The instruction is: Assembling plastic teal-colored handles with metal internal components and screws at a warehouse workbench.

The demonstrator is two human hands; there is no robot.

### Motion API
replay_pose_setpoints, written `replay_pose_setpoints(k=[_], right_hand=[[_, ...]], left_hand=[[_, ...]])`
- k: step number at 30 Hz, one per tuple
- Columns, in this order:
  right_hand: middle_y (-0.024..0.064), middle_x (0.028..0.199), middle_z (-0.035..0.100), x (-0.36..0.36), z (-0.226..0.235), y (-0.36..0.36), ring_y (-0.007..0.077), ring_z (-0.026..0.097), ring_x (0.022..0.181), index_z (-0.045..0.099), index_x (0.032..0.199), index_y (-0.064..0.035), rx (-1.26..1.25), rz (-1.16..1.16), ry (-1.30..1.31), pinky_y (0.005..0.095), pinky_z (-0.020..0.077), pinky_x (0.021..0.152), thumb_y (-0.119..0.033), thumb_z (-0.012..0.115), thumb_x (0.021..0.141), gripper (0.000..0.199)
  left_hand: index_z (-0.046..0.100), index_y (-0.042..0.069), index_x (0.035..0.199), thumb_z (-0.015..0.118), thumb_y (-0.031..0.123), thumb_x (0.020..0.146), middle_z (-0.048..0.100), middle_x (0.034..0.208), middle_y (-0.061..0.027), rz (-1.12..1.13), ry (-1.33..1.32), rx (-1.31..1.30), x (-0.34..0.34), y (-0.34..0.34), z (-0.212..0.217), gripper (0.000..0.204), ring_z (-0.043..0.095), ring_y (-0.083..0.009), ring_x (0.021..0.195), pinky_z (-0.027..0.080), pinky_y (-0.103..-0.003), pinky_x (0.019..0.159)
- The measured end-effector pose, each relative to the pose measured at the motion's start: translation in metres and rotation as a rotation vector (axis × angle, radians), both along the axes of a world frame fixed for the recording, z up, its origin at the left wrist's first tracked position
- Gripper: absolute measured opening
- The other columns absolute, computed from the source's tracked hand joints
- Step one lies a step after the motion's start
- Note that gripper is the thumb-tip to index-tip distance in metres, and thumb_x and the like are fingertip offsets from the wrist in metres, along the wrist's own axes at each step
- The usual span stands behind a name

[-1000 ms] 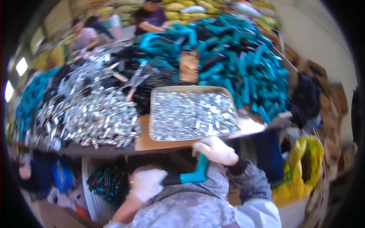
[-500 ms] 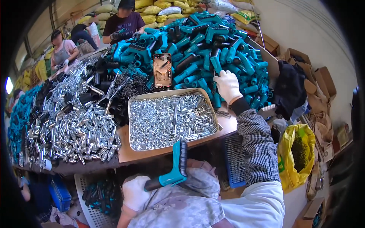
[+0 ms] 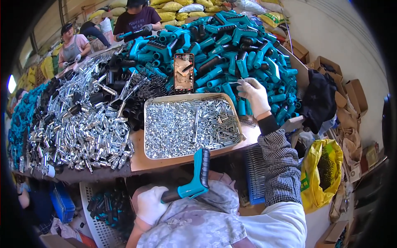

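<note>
My left hand (image 3: 151, 205), in a white glove, is closed around the black end of a teal and black pistol-grip tool handle (image 3: 193, 188). Its ribbed black grip points up, in front of my lap. My right hand (image 3: 255, 98), also gloved, is raised over the near edge of a big heap of teal tool handles (image 3: 211, 73). Thumb and fingertips pinch a thin, light metal piece (image 3: 234, 82), too small to name exactly. Below and left of that hand stands a shallow tray (image 3: 145, 136) of small silvery metal parts (image 3: 178, 128).
A phone (image 3: 183, 72) stands upright behind the tray. Loose metal parts (image 3: 91, 132) and dark springs (image 3: 154, 86) lie to the left. Below the table are a blue crate of pins (image 3: 255, 175), a yellow sack (image 3: 320, 177) and a white basket (image 3: 89, 206). Two people work across the table.
My right hand has drawn back slightly from the teal heap, its fingers now pinched together in view. The left hand still holds the tool handle, barely moved. The whole view has shifted a little.
</note>
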State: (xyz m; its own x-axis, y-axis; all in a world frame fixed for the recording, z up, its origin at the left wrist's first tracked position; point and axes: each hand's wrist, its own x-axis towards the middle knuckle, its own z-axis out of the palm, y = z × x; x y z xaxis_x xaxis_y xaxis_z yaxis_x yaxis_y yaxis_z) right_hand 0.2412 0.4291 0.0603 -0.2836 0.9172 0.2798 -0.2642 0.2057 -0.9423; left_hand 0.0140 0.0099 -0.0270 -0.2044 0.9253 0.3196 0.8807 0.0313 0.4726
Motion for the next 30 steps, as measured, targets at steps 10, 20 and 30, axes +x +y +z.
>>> replay_pose_setpoints(k=[10, 20, 30], right_hand=[[0.0042, 0.075, 0.062, 0.048, 0.004, -0.144, 0.0105, 0.057, 0.065, 0.066, 0.087, -0.0014, 0.006, 0.356, -0.516, 0.0245, 0.0425, 0.058, -0.016, 0.064, 0.098, 0.018], [0.016, 0.086, 0.072, 0.184, -0.168, -0.27, 0.0412, 0.068, 0.076, 0.071, 0.102, -0.0045, 0.12, 0.047, -1.553, 0.0536, 0.0535, 0.071, -0.039, 0.07, 0.087, 0.038], [0.0184, 0.1, 0.072, 0.167, -0.103, -0.203, 0.0383, 0.07, 0.094, 0.072, 0.105, -0.0058, 0.374, -0.305, -1.123, 0.0458, 0.0552, 0.082, -0.026, 0.076, 0.082, 0.03]], left_hand=[[0.074, 0.012, 0.101, 0.08, 0.024, 0.076, 0.074, 0.096, -0.0115, 0.096, -0.098, -0.091, -0.007, -0.03, 0.0, 0.028, 0.071, -0.0335, 0.088, 0.056, -0.041, 0.078], [0.07, 0.013, 0.111, 0.067, 0.018, 0.081, 0.073, 0.103, -0.0113, -0.128, -0.088, -0.209, -0.009, -0.011, -0.018, 0.031, 0.071, -0.0336, 0.093, 0.057, -0.044, 0.079], [0.071, 0.006, 0.091, 0.079, 0.008, 0.067, 0.072, 0.089, -0.0162, -0.057, -0.092, -0.04, 0.012, -0.007, -0.015, 0.026, 0.07, -0.0384, 0.083, 0.057, -0.043, 0.077]])
